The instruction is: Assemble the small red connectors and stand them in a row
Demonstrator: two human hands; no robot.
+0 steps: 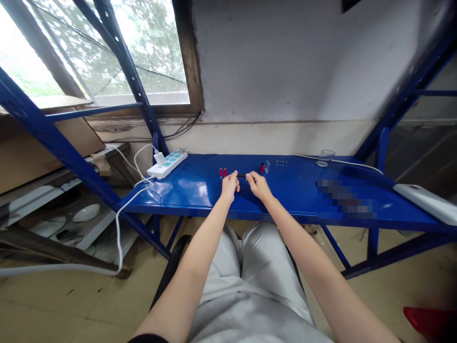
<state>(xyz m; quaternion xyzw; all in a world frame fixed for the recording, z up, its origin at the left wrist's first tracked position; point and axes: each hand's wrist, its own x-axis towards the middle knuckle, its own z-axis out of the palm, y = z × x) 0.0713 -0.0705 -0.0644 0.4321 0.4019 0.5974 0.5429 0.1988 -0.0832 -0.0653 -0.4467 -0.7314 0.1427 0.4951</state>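
Note:
Over the front half of the blue table (185, 190), my left hand (230, 186) is closed on one end of a thin black stick-like object (242, 175). My right hand (260, 186) pinches its other end, so it spans level between both hands. Its exact kind is too small to make out. Just beyond my left hand stand two small red cylinders (223, 172). Behind my right hand are a small red piece with a dark top (262, 167) and a clear little tube (267, 166). Several tiny metallic pieces (281, 163) form a row farther right.
A white power strip (167, 164) with a plugged-in adapter and cables lies at the back left. At the back right stands a clear glass (325, 158). A pixelated dark item (346, 197) and a white flat device (426, 202) lie right. Blue frame posts (130, 71) flank the table.

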